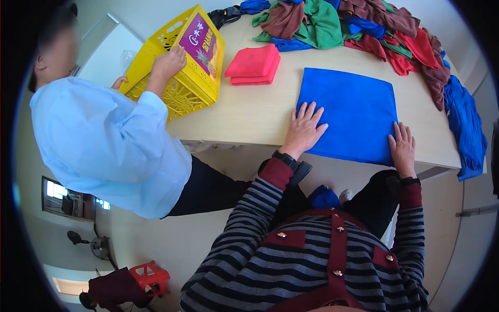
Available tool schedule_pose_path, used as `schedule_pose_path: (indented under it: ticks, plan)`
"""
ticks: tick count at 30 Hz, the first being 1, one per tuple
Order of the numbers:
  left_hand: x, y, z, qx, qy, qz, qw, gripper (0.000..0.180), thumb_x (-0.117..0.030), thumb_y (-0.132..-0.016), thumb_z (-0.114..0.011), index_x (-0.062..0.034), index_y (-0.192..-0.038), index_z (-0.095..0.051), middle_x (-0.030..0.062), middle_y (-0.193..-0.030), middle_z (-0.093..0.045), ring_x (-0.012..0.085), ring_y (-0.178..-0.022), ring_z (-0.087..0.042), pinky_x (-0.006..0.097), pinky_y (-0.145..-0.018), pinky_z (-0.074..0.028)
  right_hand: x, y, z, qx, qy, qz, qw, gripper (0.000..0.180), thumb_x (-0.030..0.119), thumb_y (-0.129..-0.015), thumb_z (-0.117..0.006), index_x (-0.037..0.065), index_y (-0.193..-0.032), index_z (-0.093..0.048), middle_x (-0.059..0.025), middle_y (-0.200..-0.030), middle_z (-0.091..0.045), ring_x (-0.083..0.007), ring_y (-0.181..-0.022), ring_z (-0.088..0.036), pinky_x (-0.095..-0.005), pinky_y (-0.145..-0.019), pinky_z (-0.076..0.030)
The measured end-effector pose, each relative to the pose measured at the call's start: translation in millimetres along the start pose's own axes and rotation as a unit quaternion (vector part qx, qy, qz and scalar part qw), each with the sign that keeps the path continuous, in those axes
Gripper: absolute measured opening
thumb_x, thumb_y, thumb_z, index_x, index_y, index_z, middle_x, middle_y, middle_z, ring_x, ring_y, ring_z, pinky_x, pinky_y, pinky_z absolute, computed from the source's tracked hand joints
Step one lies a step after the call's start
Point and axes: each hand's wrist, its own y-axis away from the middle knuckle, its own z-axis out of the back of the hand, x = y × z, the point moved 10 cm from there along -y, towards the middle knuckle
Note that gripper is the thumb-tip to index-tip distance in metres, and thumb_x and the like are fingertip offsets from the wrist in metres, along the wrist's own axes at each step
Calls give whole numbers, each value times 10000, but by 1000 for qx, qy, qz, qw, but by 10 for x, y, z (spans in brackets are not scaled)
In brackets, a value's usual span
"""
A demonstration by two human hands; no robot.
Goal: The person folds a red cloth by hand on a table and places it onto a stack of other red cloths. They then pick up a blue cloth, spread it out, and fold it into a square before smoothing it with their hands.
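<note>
A blue cloth lies spread flat on the pale table, its near edge reaching the table's front edge. My left hand rests on its near left part with the fingers spread. At the near right corner, my right hand lies with its fingers stretched out along the cloth's side. Neither hand grips anything. Left of the blue cloth sits a small stack of folded red cloths.
Crumpled brown, green, red and blue cloths heap along the far and right table edges; a blue one hangs over the right. A co-worker holds a yellow plastic crate on the left. Another person sits near a red stool.
</note>
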Motion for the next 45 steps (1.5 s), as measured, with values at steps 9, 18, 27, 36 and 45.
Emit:
schedule_pose_path:
  ticks: [9, 18, 27, 36, 45]
  plan:
    - [-13, -24, -22, 3, -7, -1, 1000, 610, -492, -1021, -481, -126, -1509, -459, 170, -1598, -365, 390, -1485, -300, 600, -1184, -230, 269, -56, 189, -17, -67, 19, 997, 564, 350, -1029, -520, 123, -1530, -401, -168, -1577, -389, -372, -1474, -330, -507, -1204, -255]
    - [-26, -29, -11, 6, -10, 2, 1000, 611, -498, -1020, -481, -125, -1505, -466, 170, -1599, -365, 390, -1485, -301, 597, -1186, -226, 1444, -78, 322, 31, -94, 123, 987, 548, 353, -1034, -510, 116, -1521, -420, -156, -1568, -412, -359, -1482, -323, -509, -1211, -239]
    - [12, -30, -29, -3, -11, -2, 1000, 615, -517, -1028, -464, -122, -1499, -465, 164, -1588, -378, 383, -1483, -295, 579, -1189, -228, 1317, -25, 148, 12, -48, 123, 991, 553, 438, -1036, -472, 121, -1490, -478, -119, -1575, -419, -337, -1485, -324, -510, -1228, -196]
    - [324, -19, 460, -105, 126, -14, 986, 502, -275, -917, -661, -63, -1361, -565, 190, -1467, -501, 388, -1400, -413, 560, -1137, -314, 1309, -24, 152, 15, -35, 110, 993, 543, 416, -1042, -453, 114, -1492, -479, -117, -1585, -407, -338, -1494, -309, -498, -1239, -174]
    - [1784, 23, 3319, -409, -417, 136, 801, 501, -322, -895, -719, -65, -1302, -580, 210, -1362, -571, 369, -1340, -487, 561, -1138, -314, 1389, -15, 125, 16, -13, 101, 995, 544, 407, -1040, -451, 106, -1493, -475, -119, -1592, -397, -333, -1500, -301, -477, -1246, -173]
